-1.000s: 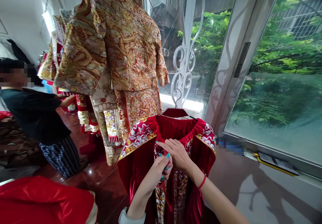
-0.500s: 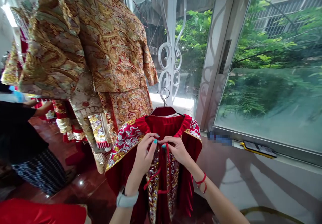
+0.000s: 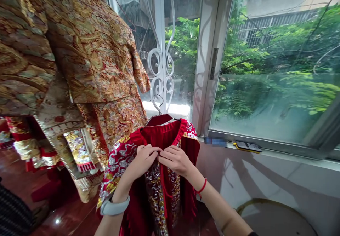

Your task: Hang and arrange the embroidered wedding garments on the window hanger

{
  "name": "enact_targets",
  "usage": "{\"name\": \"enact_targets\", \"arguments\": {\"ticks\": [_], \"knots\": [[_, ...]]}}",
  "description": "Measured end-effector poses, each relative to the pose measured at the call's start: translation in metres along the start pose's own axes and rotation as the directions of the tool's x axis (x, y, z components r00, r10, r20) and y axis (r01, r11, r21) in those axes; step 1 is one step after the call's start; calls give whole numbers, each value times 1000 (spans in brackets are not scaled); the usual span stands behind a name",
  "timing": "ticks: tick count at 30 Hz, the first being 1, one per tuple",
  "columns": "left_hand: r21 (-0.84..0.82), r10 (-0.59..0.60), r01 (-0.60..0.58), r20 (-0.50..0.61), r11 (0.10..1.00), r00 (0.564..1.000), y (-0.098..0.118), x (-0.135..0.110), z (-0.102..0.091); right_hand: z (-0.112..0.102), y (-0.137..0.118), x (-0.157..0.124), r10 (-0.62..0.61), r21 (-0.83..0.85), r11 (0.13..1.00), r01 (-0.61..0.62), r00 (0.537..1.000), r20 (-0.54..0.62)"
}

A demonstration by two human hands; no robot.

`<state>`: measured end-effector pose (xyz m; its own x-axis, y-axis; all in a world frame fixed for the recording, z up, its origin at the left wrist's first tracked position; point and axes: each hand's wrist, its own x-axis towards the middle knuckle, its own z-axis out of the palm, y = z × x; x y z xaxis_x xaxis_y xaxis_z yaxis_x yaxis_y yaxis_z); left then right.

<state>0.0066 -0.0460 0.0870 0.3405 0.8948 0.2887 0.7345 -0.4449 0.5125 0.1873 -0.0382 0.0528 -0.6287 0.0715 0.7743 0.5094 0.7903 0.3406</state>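
Observation:
A red velvet jacket (image 3: 117, 160) with silver and gold sequin embroidery hangs on a dark red hanger (image 3: 159, 119). My left hand (image 3: 145, 160) is closed at the top of its front opening, just under the gathered neckline. Meeting it there, fingertips almost touching, my right hand (image 3: 176, 159) pinches the other front edge. A thin red tie cord (image 3: 165, 190) dangles below the hands along the sequined front bands. What exactly lies between the fingertips is hidden behind my fingers.
Gold brocade jackets (image 3: 92, 48) hang close on the left, above red and gold fringed pieces (image 3: 79, 147). A window (image 3: 265, 87) fills the right; a phone-like object (image 3: 247, 146) lies on its sill. A round-edged object (image 3: 273, 211) stands low right. Dark patterned clothing (image 3: 13, 211) shows at lower left.
The view has swung right, so the scene sits further left. My hands have turned knuckles-up and closed in at the neckline; the co-worker at left has mostly left the picture.

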Motion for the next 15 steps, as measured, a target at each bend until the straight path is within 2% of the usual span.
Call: {"name": "enact_targets", "arguments": {"ticks": [3,5,7,9,11,12,13,15], "knots": [[-144,-40,39,-3,989,999,1,3,2,-3,-3,-3,22,-37,999,-25,997,-79],[-316,-60,56,-2,947,998,5,3,3,-2,-3,-7,36,-32,999,-40,994,-101],[-560,-76,55,-15,827,997,13,-1,4,1,-3,-15,71,-1,997,-72,989,-126],[-788,-128,7,-92,615,987,22,-7,3,8,-4,-24,140,64,989,-132,979,-146],[-914,-230,-118,-220,387,948,30,-16,-3,16,-5,-34,225,138,969,-207,965,-135],[-934,-291,-188,-279,303,915,32,-21,-9,20,-6,-38,268,174,954,-244,955,-128],[-937,-359,-244,-323,248,875,34,-26,-15,22,-7,-41,309,207,937,-280,943,-124],[-929,-500,-294,-368,224,784,32,-36,-30,25,-10,-44,385,276,899,-341,914,-125]]}}
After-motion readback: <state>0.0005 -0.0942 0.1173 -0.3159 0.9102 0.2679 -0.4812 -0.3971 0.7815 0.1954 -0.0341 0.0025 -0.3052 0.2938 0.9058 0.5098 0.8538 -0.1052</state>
